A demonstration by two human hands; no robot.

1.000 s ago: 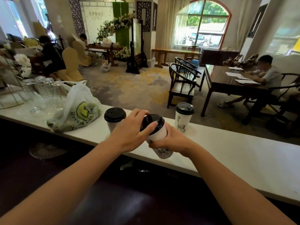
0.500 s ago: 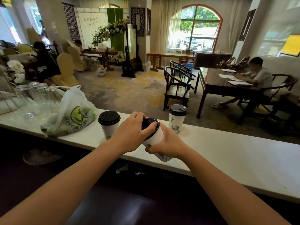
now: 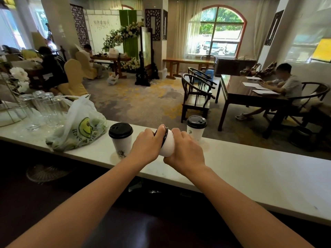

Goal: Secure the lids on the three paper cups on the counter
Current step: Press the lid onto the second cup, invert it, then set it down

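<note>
Three white paper cups with black lids are at the white counter. The left cup stands upright with its lid on. The far cup also stands upright with a lid on. The third cup is tilted on its side between my hands, above the counter. My left hand covers its black lid and presses on it. My right hand wraps around the cup's body; its base is hidden.
A plastic bag with a smiley face lies left of the cups. Several upturned drinking glasses stand further left. Beyond the counter are chairs, tables and seated people. The counter's front edge drops to a dark surface.
The held cup has tipped further onto its side and moved slightly away from me. My left hand has slid over the lid. The camera view has shifted a little.
</note>
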